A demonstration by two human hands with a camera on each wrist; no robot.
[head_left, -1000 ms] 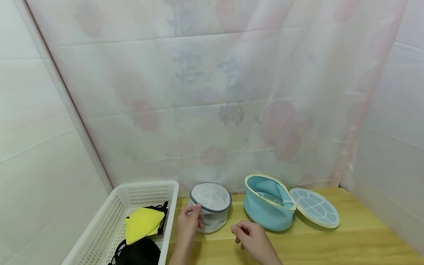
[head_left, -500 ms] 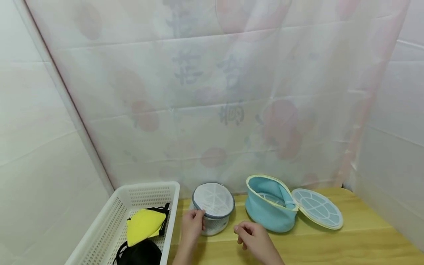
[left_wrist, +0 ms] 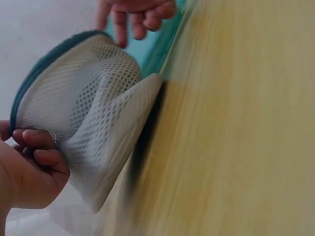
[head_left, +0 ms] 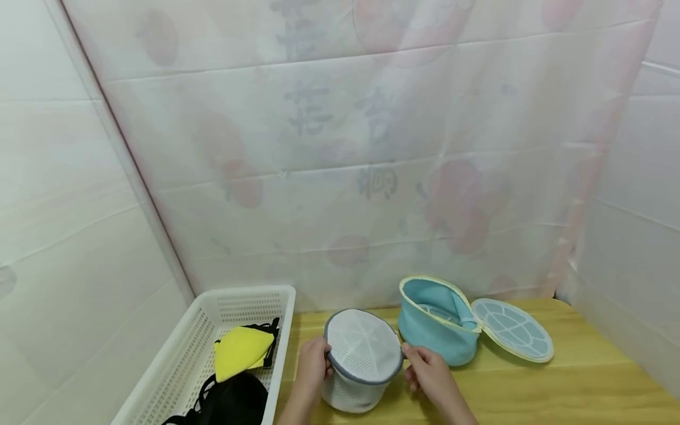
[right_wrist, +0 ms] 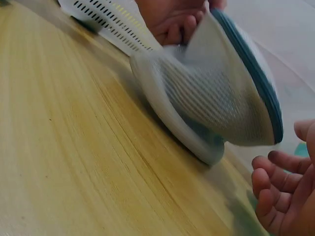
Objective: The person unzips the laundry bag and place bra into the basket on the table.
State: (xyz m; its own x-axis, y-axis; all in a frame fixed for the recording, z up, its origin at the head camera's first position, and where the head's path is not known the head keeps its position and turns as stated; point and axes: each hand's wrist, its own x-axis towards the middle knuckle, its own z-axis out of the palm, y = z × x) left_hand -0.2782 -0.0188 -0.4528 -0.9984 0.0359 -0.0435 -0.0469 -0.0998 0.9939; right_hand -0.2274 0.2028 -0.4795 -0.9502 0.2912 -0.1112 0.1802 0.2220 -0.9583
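Note:
A white mesh laundry bag (head_left: 363, 345) with a grey-blue rim and round lid tilts forward at the middle front of the table. My left hand (head_left: 313, 363) pinches its rim at the left, fingers curled in the left wrist view. My right hand (head_left: 432, 375) is at the right side of the rim. In the right wrist view the right fingers (right_wrist: 283, 179) are loosely bent and the thumb stands apart from them, close to the rim. The mesh side sags in folds. Just behind the right hand stands a light-blue bag (head_left: 438, 336) with yellow edging.
The blue bag's round lid (head_left: 512, 330) lies flung back on the wooden table (head_left: 574, 383). At the left stands a white perforated basket (head_left: 285, 348) holding a yellow folded cloth item (head_left: 241, 351) and a black strapped item (head_left: 236, 401). A printed curtain (head_left: 319, 224) hangs behind.
My left hand has taken the mesh bag's rim and brought the bag forward and to the right, tilting it. My right hand has moved right and up to the rim's right side.

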